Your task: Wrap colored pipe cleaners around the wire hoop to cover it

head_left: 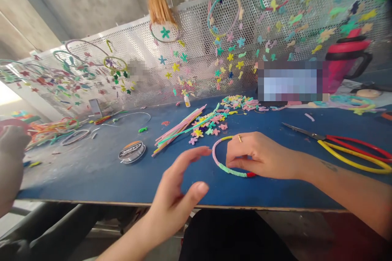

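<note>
A ring point(228, 169) wrapped in yellow, pink, mint and red lies over the blue table, partly covered by my right hand point(255, 155). That hand's fingers are bent inward at the ring's upper side; whether they pinch something is hidden. To the ring's left, my left hand point(183, 179) is open, thumb and fingers apart, its fingertips close to the ring's edge. Beyond it lie a bundle of pastel pipe cleaners point(180, 128) and small flower shapes point(210, 124). Scissors point(318, 136) with red and yellow handles rest right of my right hand.
A thread spool point(132, 152) sits on the blue table point(92, 179). Behind stands a perforated metal panel point(196, 49) with hanging flower mobiles. A pink tumbler point(339, 63) is at the back right. Another person's arm point(12, 163) shows at the far left.
</note>
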A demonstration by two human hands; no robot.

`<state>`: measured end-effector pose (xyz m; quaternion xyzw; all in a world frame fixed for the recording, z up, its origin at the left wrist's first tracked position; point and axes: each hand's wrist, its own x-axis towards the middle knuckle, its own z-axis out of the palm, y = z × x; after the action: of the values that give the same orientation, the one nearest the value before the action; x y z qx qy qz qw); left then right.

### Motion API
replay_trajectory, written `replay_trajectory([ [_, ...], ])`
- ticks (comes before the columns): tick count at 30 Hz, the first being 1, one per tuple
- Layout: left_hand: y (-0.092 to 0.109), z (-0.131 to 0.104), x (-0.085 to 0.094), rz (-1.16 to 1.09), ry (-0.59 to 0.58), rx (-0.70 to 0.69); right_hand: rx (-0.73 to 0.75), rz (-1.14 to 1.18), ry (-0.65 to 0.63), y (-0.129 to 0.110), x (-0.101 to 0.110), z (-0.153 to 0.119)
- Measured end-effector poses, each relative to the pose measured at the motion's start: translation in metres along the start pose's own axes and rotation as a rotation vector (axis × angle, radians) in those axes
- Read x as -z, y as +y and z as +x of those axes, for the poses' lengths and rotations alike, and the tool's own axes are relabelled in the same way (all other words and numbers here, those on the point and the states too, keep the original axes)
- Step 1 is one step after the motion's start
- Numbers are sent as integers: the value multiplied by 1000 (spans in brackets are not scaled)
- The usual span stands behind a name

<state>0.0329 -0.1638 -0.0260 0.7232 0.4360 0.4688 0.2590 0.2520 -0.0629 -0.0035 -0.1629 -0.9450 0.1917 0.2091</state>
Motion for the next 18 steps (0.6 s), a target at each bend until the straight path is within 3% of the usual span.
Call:
replay_trajectory([
  [2,-6,15,-14,-186,-191,193,9,-56,-20,-1,1,-2],
  [3,-10,19,-21,-259,-227,284,2,-76,-20,0,1,-3],
  [6,-24,20,-34,-394,-184,458,-29,-114,-27,6,-1,-6],
  [10,-37,8,-44,-426,-117,564,-64,-131,-41,16,-7,-6],
  [13,-40,3,-48,-280,-46,495,-103,-56,-52,25,-9,-6],
  [18,-41,1,-49,89,158,160,-272,0,-145,48,-3,-16],
])
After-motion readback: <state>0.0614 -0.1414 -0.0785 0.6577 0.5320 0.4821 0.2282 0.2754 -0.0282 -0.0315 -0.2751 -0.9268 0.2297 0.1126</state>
